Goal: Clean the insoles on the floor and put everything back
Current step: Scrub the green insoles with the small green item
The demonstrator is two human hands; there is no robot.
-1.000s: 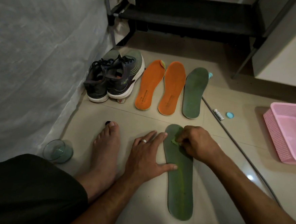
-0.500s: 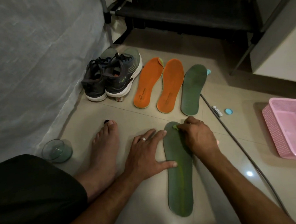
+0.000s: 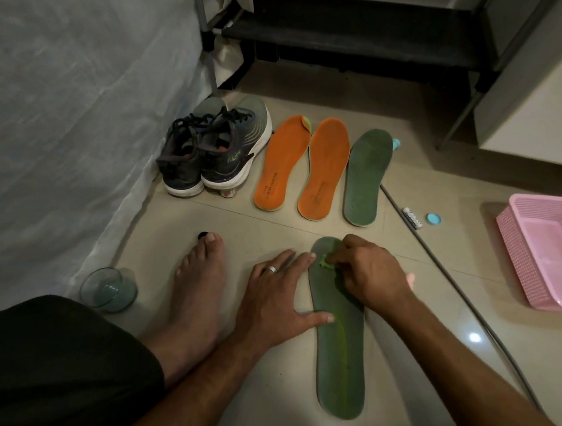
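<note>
Here, step: the near green insole [image 3: 341, 351] is being scrubbed at its toe end, lying lengthwise on the floor [image 3: 273, 223] at about 6 o'clock.
Right hand [image 3: 370, 269]: grip closed around a small green scrub pad [image 3: 325, 263], pressed on the toe of the insole.
Left hand [image 3: 279, 299]: fingers spread flat, thumb on the insole's left edge, pinning it.
Others waiting: two orange insoles [image 3: 299, 168] and a second green insole [image 3: 365, 177] at 12 o'clock, shoes [image 3: 215, 151] at 11 o'clock.
Nearby: glass cup [image 3: 109, 291] at 9 o'clock, pink basket [image 3: 551, 250] at 3 o'clock.
Risk: the insole looks thin and flexible; hard strokes could buckle or slide it if the pinning hand lifts.
Risk: the foot [image 3: 195, 285] sits near the cup; a shift could tip it.
</note>
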